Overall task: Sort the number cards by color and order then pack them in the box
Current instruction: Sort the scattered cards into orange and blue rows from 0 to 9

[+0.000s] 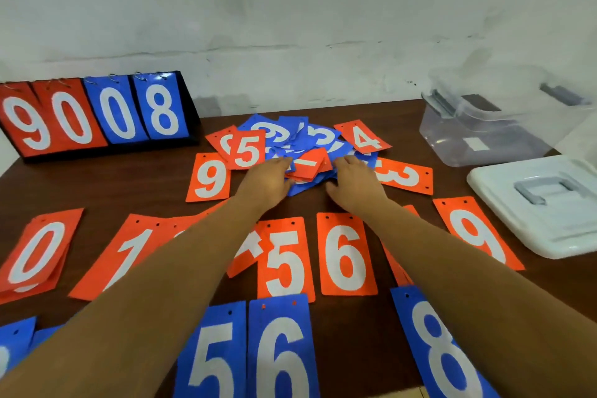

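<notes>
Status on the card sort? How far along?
Partly done: an orange row (0, 1, 5, 6, 9 readable) and a blue row (5, 6, 8) are laid out. In hand: left hand and right hand are on the mixed pile. Remaining: sort that pile, then pack; the clear box shows no cards, its lid lies beside it.

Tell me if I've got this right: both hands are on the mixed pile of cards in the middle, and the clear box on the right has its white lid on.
Not quite. The left hand and right hand are on the mixed pile, but the clear box is open; the white lid lies on the table beside it, as the head view shows.
</notes>
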`<action>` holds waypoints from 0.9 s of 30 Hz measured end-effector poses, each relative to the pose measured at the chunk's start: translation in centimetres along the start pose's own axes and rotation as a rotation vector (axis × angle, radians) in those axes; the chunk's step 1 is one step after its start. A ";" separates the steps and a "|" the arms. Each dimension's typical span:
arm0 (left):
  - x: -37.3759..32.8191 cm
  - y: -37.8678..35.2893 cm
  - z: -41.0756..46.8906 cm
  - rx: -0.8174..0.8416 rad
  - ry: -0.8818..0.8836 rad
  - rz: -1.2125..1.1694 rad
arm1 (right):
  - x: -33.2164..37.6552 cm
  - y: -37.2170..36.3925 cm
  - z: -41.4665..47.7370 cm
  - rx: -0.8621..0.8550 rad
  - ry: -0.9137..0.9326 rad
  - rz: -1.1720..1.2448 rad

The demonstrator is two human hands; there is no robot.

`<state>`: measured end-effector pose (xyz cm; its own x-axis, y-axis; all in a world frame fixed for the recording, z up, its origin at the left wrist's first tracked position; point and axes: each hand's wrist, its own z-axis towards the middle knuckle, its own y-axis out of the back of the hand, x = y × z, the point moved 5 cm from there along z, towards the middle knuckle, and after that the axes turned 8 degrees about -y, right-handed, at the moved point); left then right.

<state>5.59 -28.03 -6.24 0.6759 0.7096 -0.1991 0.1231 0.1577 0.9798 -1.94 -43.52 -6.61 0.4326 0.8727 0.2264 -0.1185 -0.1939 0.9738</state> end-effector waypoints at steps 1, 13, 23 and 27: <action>0.2 -0.1 0.3 -0.012 -0.014 0.040 | -0.2 -0.4 0.4 -0.010 0.000 -0.007; -0.2 6.6 -5.5 -0.616 -0.328 0.178 | 0.0 0.5 -0.2 -0.045 0.062 -0.240; 0.8 8.2 -11.7 -0.534 0.302 -1.041 | -0.3 7.6 -6.9 -0.567 0.090 -0.008; 0.6 8.6 -13.4 -0.556 0.389 -1.120 | -1.1 10.3 -10.2 -0.541 0.099 0.191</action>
<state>-2.68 -17.12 1.80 0.1386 0.1449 -0.9797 0.1000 0.9821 0.1594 -12.74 -41.87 2.96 0.2760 0.8874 0.3692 -0.6371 -0.1187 0.7616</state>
